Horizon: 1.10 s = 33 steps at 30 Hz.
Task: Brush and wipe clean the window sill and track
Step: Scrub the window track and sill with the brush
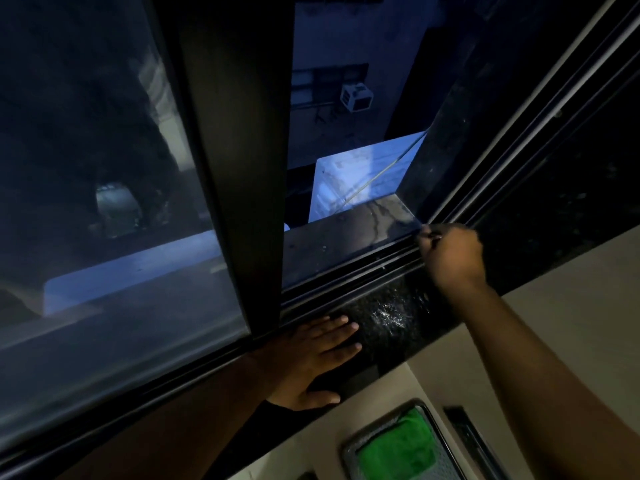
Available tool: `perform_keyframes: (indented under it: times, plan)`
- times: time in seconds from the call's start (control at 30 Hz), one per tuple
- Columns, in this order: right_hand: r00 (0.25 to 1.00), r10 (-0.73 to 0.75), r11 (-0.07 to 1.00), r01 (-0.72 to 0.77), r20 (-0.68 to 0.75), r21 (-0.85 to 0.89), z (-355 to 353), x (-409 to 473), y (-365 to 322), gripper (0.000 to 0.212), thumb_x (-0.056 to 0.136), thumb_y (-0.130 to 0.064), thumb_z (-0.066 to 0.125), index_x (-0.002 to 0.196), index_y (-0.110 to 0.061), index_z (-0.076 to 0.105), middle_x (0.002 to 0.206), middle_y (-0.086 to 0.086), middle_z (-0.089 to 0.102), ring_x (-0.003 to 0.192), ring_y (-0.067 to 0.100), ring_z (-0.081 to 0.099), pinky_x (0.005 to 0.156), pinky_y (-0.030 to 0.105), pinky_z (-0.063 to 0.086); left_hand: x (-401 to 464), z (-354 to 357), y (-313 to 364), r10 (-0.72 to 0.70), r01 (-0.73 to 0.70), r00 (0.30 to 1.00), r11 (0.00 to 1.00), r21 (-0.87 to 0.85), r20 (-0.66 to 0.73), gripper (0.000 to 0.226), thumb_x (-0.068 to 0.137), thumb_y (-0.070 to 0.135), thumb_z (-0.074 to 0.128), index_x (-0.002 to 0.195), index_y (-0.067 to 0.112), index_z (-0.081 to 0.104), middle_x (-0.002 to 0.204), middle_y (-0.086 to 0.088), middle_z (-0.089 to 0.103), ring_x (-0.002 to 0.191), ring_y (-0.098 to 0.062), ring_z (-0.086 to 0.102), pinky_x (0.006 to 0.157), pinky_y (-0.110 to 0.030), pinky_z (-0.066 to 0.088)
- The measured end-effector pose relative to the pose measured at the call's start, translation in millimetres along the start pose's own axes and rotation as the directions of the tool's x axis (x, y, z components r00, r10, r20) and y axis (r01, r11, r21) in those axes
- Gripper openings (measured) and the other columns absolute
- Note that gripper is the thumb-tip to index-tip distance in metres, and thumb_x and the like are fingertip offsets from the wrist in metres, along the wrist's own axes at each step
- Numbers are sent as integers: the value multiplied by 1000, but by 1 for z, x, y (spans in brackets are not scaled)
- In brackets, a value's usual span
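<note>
Two hands: left hand (317,355) lies flat, released, on the one sill (391,320); right hand (450,254) clenches perhaps a brush at the track (346,282) corner.

Green cloth (401,448) in grey tray (349,445) below; white air-conditioner unit (356,97) on far building wall (346,39).

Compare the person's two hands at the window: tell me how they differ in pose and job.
The left hand lies flat, fingers spread, palm down on the dark speckled stone sill; the right hand is curled into a fist around a small tool too dark to identify. The left hand rests near the dark sliding window frame; the right hand works at the black window track in the far corner. Both are bare.
</note>
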State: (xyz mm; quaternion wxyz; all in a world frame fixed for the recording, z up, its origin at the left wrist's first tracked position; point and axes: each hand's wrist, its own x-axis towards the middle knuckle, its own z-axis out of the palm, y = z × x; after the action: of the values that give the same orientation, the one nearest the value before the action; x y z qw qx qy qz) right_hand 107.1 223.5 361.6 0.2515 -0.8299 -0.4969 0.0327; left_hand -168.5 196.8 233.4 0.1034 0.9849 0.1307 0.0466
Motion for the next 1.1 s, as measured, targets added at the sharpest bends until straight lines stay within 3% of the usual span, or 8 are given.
perform_keyframes:
  times: [0.2, 0.37, 0.53, 0.6, 0.7, 0.8, 1.0, 1.1]
  plan:
    - [793, 55, 618, -505, 607, 603, 12, -8, -28, 38, 87, -41, 60, 79, -6, 73, 50, 11, 65, 37, 19, 58, 36, 25, 48, 0, -6, 2, 4, -4, 1000, 1000, 8, 10, 77, 93, 61, 39, 154, 16, 23, 164, -11, 11, 153, -27, 1, 121, -47, 18]
    - [999, 45, 997, -46, -9, -61, -9, 21, 6, 49, 93, -42, 51, 78, 1, 70, 75, 28, 68, 70, 40, 68, 68, 45, 57, 0, -7, 2, 9, -9, 1000, 1000, 23, 0, 78, 92, 61, 40, 154, 16, 23, 164, -12, 13, 152, -27, 3, 123, -46, 16]
    - [971, -105, 940, 167, 214, -299, 4, 5, -14, 32, 93, -31, 53, 97, -4, 68, 96, 27, 66, 88, 42, 65, 77, 41, 52, 1, -2, 0, 11, -11, 1000, 1000, 28, 8, 79, 92, 62, 36, 154, 17, 21, 164, -12, 10, 153, -26, -1, 124, -44, 12]
    - [941, -161, 972, 204, 298, -119, 10, -13, -38, 31, 92, -31, 54, 88, -4, 69, 79, 22, 69, 73, 36, 67, 67, 37, 52, 1, -1, 0, 15, -15, 1000, 1000, 22, -5, 79, 92, 62, 38, 154, 16, 23, 164, -12, 13, 153, -27, 1, 124, -43, 12]
    - [797, -154, 842, -204, 584, 500, 16, -40, -75, 33, 89, -35, 61, 76, -6, 70, 54, 13, 65, 42, 24, 62, 42, 29, 52, 0, 0, 1, 13, -13, 1000, 1000, 9, -4, 78, 92, 61, 37, 154, 15, 23, 164, -12, 12, 153, -27, 1, 123, -45, 15]
    - [641, -267, 722, -361, 719, 590, 26, -56, -91, 29, 88, -36, 63, 80, -9, 71, 53, 10, 65, 40, 22, 61, 38, 24, 48, 1, -1, 1, 17, -17, 1000, 1000, 0, -10, 76, 93, 60, 37, 153, 14, 26, 163, -13, 14, 152, -29, 3, 122, -47, 17]
    - [955, -17, 998, -2, 295, 66, -11, 8, -17, 33, 93, -33, 56, 79, -5, 66, 69, 24, 64, 56, 32, 63, 56, 34, 50, 0, 0, 0, 13, -13, 1000, 1000, 11, -20, 77, 92, 61, 39, 153, 15, 25, 164, -12, 13, 153, -27, 2, 123, -43, 14]
    - [981, -96, 938, 146, 168, -314, -29, 26, 10, 33, 93, -35, 54, 88, -6, 69, 80, 26, 64, 72, 40, 64, 67, 38, 51, 1, -1, 0, 20, -20, 1000, 1000, 11, -7, 78, 92, 61, 39, 153, 15, 25, 164, -13, 12, 153, -27, 2, 123, -43, 13]
